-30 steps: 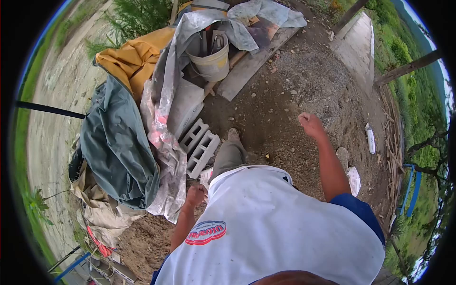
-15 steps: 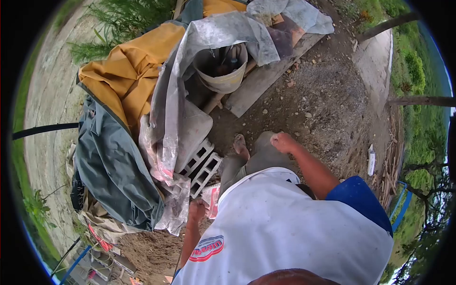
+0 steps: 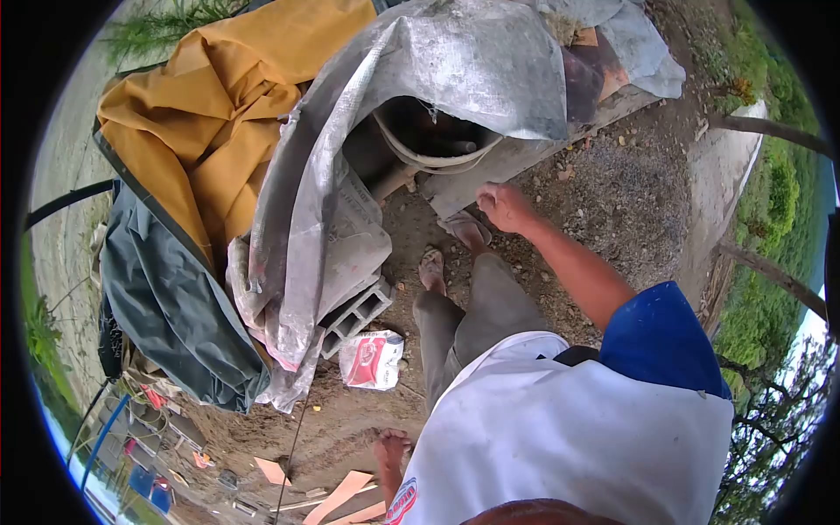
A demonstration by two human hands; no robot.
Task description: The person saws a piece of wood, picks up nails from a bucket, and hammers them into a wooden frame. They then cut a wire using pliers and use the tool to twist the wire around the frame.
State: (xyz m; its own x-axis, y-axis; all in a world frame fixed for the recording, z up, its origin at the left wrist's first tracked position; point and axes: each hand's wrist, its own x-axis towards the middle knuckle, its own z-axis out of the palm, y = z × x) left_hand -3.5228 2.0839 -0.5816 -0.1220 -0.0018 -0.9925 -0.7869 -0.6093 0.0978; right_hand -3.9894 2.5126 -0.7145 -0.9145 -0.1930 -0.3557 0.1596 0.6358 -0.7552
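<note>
Bucket (image 3: pixel 433 162) is sitting up at the top of the dirt ground (image 3: pixel 612 188), tucked half under a grey tarp (image 3: pixel 472 70) that is drooping over its rim, so only the pale lip and the dark inside are showing. The person is standing right in front of it, and the right hand (image 3: pixel 503 207) is hanging just beside the bucket's lower edge, not touching it as far as I can see. Its grip is looking narrow, fingers curling into a loose fist with nothing showing inside. The left hand (image 3: pixel 390 448) is dangling low by the white shirt, well apart from the bucket; it is too small here for me to tell its grip.

A yellow tarp (image 3: pixel 219 114) is lying bunched to the left of the grey one, and a dark green tarp (image 3: pixel 166 297) is spilling down below that. A concrete block (image 3: pixel 354 313) is poking out from under the grey sheet, with a white and red bag (image 3: pixel 372 359) lying just beside it on the dirt. One sandalled foot (image 3: pixel 431 267) is planting between the block and the bucket.
</note>
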